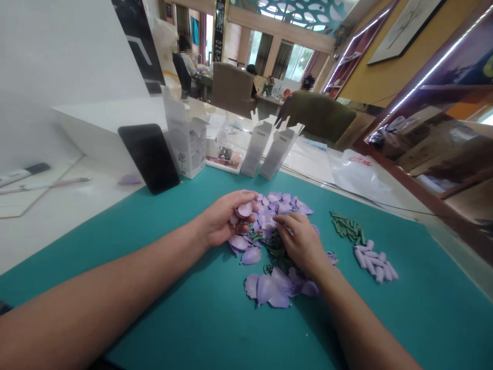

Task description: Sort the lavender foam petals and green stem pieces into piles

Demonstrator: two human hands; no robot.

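Pale purple petal pieces [244, 209] sit in the curled fingers of my left hand [223, 218], above the left side of a loose pile. My right hand [302, 241] reaches into that pile of purple petals [283, 206], its thumb and fingers pressed together. What its fingertips pinch, if anything, is too small to make out. Dark green pieces [275, 244] lie between the hands, partly covered by the right one. Closer to me is a cluster of larger purple petals [271, 288], and a single petal [251, 255] rests below my left hand.
On the green mat [185, 318] at the right are green sticks [347, 227] and short lilac rolls [375, 261]. A black phone [148, 156] leans against a white box [190, 146]. Two narrow open boxes [257, 146] stand behind the pile. A plastic bag [360, 172] lies beyond the mat; people sit farther back.
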